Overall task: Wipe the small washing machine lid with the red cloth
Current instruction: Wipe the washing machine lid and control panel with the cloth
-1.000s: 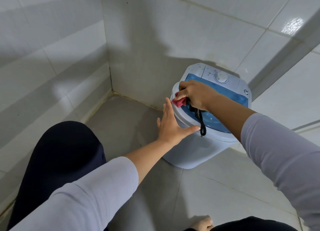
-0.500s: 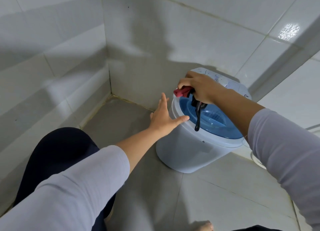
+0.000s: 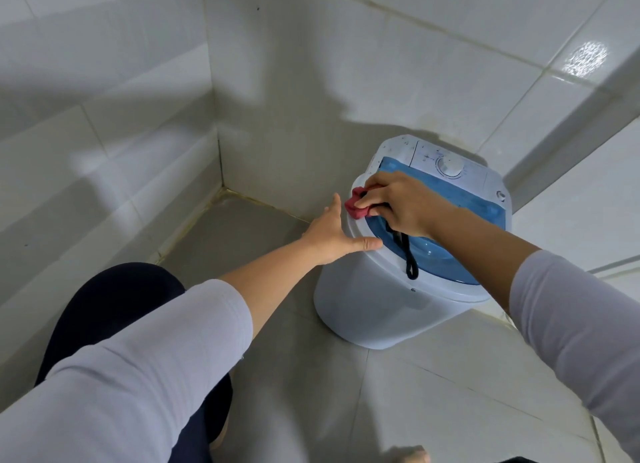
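A small white washing machine point(image 3: 381, 310) with a translucent blue lid point(image 3: 446, 254) stands on the tiled floor by the wall. My right hand point(image 3: 401, 202) is closed on a bunched red cloth point(image 3: 356, 208) and presses it on the lid's left rim. A black cord loop point(image 3: 408, 254) hangs from that hand over the lid. My left hand point(image 3: 332, 234) lies flat against the machine's left side, fingers spread, thumb along the rim. It holds nothing.
White control panel with a round dial point(image 3: 450, 166) sits behind the lid. Tiled walls meet in a corner point(image 3: 221, 185) to the left. My dark-clad knee point(image 3: 110, 310) is low at left, and a bare foot point(image 3: 408, 455) shows at the bottom edge.
My right hand slid the red cloth from the lid's back-left corner forward along the left rim. My left hand stays braced against the machine's side. The camera view shifted slightly.
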The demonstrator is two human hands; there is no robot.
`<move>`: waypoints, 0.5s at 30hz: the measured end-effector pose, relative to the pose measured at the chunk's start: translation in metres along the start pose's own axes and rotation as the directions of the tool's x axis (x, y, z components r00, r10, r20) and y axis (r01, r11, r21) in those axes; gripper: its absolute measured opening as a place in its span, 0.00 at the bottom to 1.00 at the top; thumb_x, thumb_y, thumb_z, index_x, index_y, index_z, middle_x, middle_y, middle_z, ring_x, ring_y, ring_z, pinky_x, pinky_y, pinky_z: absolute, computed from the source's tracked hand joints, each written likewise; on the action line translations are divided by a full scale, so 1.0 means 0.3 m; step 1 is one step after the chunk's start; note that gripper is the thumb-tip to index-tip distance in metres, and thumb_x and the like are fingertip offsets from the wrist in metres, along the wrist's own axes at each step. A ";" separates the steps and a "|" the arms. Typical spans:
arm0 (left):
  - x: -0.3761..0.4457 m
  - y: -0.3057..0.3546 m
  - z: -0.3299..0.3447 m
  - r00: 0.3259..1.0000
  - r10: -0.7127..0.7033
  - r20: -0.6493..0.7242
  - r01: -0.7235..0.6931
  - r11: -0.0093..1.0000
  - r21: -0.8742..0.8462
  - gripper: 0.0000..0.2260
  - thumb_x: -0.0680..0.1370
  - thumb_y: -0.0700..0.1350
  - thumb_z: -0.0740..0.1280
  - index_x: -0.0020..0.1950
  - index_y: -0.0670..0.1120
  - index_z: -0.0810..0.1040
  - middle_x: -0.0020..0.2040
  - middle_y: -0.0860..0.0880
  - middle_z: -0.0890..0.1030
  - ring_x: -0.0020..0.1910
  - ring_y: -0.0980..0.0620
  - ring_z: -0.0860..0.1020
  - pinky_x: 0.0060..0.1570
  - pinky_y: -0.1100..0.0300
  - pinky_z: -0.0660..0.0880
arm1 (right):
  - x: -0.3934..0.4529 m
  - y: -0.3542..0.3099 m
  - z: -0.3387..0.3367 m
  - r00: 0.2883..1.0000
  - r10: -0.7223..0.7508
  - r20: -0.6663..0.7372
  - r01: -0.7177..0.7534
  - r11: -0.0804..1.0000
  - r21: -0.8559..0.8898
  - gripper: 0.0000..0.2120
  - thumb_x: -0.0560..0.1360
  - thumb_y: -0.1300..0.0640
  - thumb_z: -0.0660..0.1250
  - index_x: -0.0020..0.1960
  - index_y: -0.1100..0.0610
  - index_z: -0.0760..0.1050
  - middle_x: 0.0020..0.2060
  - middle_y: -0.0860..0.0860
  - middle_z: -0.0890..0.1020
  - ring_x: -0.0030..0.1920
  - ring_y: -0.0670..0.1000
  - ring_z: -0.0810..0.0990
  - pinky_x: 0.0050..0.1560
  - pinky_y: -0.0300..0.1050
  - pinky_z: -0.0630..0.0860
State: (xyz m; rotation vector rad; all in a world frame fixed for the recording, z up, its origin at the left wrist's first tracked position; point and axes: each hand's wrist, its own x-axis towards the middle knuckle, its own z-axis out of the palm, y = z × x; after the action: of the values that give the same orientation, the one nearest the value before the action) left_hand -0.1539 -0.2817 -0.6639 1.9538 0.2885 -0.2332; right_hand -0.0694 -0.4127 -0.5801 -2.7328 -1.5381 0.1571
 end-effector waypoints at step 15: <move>-0.012 0.031 -0.009 0.999 0.042 -0.017 -0.039 0.987 0.153 0.57 0.64 0.65 0.73 0.78 0.51 0.37 0.80 0.48 0.53 0.78 0.45 0.53 0.73 0.38 0.57 | 0.164 0.065 -0.006 0.972 0.217 -0.091 -0.225 0.970 -0.095 0.20 0.75 0.69 0.62 0.63 0.55 0.77 0.59 0.58 0.75 0.58 0.62 0.73 0.60 0.52 0.72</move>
State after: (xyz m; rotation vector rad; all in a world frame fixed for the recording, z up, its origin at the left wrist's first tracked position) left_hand -0.1543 -0.2831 -0.6536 2.1125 0.2500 -0.2140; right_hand -0.0273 -0.3809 -0.5837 -2.9476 -1.2538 -0.0344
